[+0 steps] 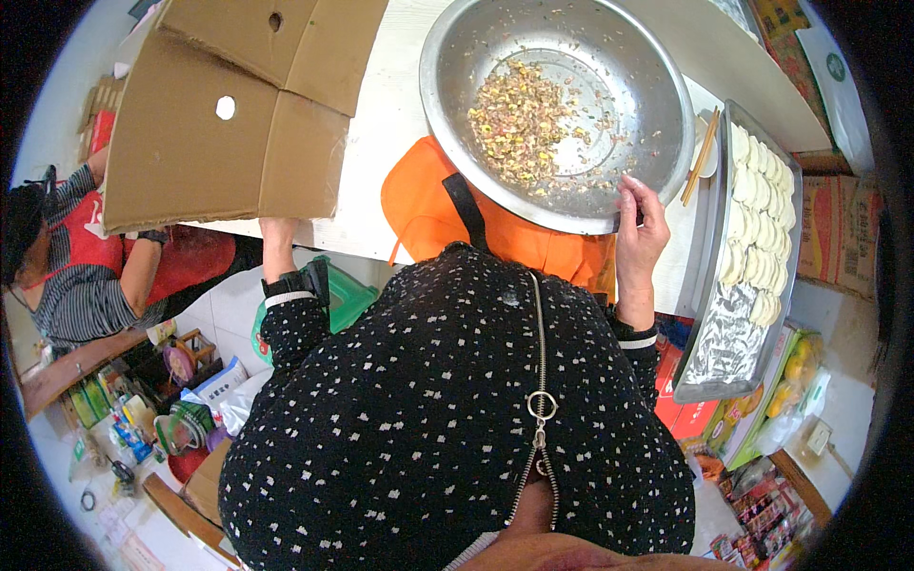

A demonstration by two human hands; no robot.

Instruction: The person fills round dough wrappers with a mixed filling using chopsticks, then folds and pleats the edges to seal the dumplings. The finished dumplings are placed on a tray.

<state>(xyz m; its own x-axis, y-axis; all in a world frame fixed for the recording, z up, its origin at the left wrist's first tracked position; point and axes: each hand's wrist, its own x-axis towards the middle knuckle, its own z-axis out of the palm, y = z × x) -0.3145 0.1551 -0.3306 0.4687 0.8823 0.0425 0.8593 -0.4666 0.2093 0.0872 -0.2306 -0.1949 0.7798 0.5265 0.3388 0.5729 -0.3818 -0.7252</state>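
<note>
A large stainless-steel basin (446,146) stands on the white table, with chopped filling (521,118) of brown, yellow and reddish bits spread over its bottom. My right hand (641,214) is at the basin's near right rim, its thumb and fingertips bent over the edge; whether they grip it is unclear. At the left, my left hand (277,232) reaches behind a creased cardboard sheet (193,157) with holes in it. The sheet hides its fingers, so its hold cannot be seen.
Right of the basin are wooden chopsticks (701,157) on a small white dish and a metal tray (714,391) with rows of pale dumplings (758,214). Orange cloth (428,193) lies below the basin. Another person (93,264) sits at the left, beyond a green container (350,292).
</note>
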